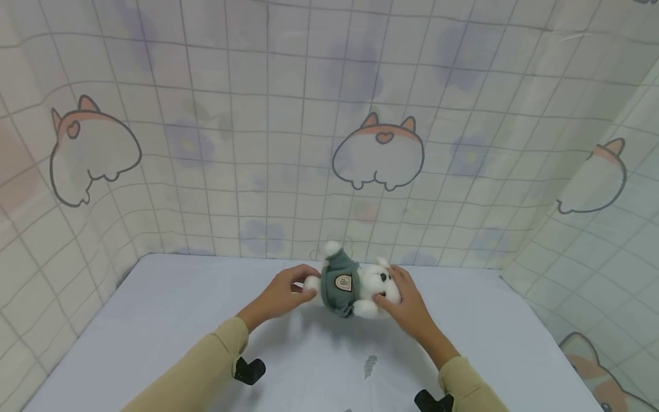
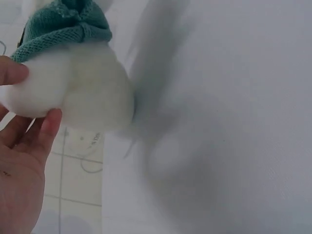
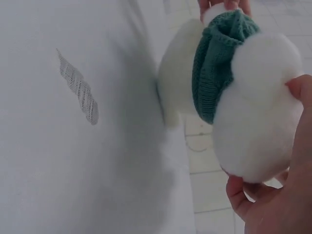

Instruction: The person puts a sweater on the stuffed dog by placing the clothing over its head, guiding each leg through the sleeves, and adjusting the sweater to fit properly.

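A white plush bear (image 1: pixel 366 284) in a green knitted sweater (image 1: pixel 332 297) lies sideways between the two hands, its face toward the head camera and its head to the right. On the sweater's front is a small badge (image 1: pixel 344 282). My left hand (image 1: pixel 280 292) pinches one white leg (image 2: pixel 41 90), thumb on one side and fingertips on the other. With thumb and fingers spread around it, my right hand (image 1: pixel 412 309) holds the bear's head (image 3: pixel 258 131). The other leg points up and back in the head view.
The bear is near the back edge of a white table (image 1: pixel 180 309). A grey, leaf-shaped mark (image 1: pixel 370 366) shows on the tabletop. Behind it hangs a checked curtain (image 1: pixel 288 171) with cartoon animals. Black wrist mounts (image 1: pixel 249 371) show at both sleeves.
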### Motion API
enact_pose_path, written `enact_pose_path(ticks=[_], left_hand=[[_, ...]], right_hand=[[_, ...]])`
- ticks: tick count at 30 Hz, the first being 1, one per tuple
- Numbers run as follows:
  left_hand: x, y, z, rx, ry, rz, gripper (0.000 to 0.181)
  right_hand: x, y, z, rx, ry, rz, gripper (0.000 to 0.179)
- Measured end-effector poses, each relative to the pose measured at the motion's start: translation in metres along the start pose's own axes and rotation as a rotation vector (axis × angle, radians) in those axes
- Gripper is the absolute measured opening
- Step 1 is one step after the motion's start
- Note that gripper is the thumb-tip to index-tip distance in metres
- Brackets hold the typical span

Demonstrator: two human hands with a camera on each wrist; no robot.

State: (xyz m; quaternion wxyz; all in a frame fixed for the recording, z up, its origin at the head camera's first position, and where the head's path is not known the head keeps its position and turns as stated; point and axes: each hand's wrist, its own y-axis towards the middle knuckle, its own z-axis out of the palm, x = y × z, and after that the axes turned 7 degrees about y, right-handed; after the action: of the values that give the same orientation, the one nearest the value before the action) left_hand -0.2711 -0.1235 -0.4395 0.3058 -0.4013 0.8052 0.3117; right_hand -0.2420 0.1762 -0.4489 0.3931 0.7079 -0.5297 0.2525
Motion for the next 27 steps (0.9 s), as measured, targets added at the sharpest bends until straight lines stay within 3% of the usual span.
enact_pose_path(ticks=[5,8,14,19,27], left_hand=[[-0.008,0.007,-0.003,0.003,-0.127,0.000,0.030],[-0.012,0.010,-0.004,0.009,-0.162,-0.017,0.031],[-0.014,0.010,-0.003,0.035,-0.199,-0.068,0.032],[-0.010,0.009,0.000,0.066,-0.265,-0.103,0.034],[-0.004,0.010,0.006,0.054,-0.339,-0.194,0.037]], right_hand=[[0.007,0.006,-0.009,-0.057,0.034,0.029,0.052],[0.010,0.009,-0.013,-0.076,0.063,0.115,0.047],[0.016,0.013,-0.021,-0.057,0.143,0.316,0.054],[0.015,0.013,-0.020,-0.025,0.171,0.438,0.060],[0.008,0.011,-0.013,0.043,0.191,0.626,0.069]])
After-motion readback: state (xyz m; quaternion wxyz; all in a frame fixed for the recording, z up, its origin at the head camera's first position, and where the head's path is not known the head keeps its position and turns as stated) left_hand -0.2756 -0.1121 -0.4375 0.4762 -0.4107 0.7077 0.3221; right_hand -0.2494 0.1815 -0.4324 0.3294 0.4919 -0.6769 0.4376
